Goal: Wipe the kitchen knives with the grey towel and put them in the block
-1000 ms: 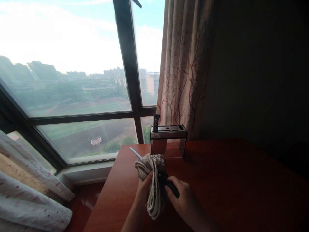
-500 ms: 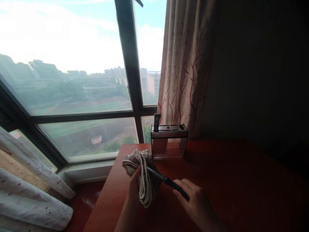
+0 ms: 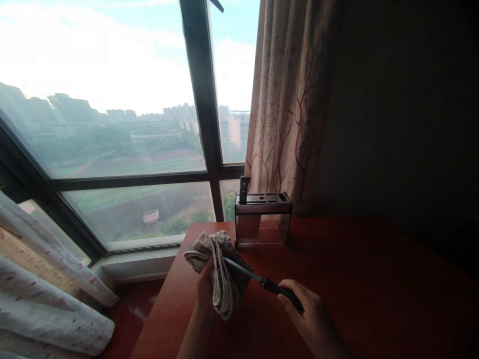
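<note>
My left hand (image 3: 204,285) is closed around a folded, light cloth with dark patches (image 3: 224,294), thumb on its near side. The cloth wraps a sharpening steel (image 3: 243,269), a thin grey metal rod with a black handle. The rod's far end is hidden in the folds. My right hand (image 3: 303,304) grips the black handle, to the right of the cloth. Both hands are above the reddish-brown table (image 3: 337,259).
Behind the cloth stands a clear-sided knife block (image 3: 264,224) with one black-handled knife (image 3: 243,189) in its left slot. A window (image 3: 130,149) and patterned curtain (image 3: 288,109) rise beyond the table. Another curtain (image 3: 48,299) hangs at lower left.
My right hand has drawn the sharpening steel a little to the right and down. Its tip, which stuck out left of the cloth, is now hidden. The cloth has shifted slightly left.
</note>
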A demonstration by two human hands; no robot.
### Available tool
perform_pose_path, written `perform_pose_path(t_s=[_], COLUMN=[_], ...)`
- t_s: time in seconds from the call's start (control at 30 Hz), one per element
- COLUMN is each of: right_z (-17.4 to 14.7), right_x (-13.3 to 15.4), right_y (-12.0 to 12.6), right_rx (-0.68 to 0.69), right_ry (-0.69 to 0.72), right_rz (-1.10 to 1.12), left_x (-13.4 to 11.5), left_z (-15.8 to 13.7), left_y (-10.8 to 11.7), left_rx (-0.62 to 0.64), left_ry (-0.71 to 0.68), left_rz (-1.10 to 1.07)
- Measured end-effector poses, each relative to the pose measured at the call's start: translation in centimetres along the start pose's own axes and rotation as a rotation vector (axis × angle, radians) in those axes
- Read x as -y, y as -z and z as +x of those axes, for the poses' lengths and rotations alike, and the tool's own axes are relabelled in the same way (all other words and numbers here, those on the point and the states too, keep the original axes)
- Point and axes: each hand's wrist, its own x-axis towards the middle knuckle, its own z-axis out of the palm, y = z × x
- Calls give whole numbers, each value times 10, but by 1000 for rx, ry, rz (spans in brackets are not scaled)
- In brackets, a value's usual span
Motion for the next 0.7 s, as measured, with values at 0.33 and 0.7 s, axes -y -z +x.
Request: perform_pose_path(t_s=[0.33,0.7], right_z=[13,23], right_x=[19,44], right_y=[-23,-34], right_rx=[106,46], right_ry=[-272,-228], right_rz=[331,339], left_x=[24,33], left_z=[-11,-8], left_y=[-5,-4], left_rx=[44,165], left_ry=[23,18], left_rz=[170,251])
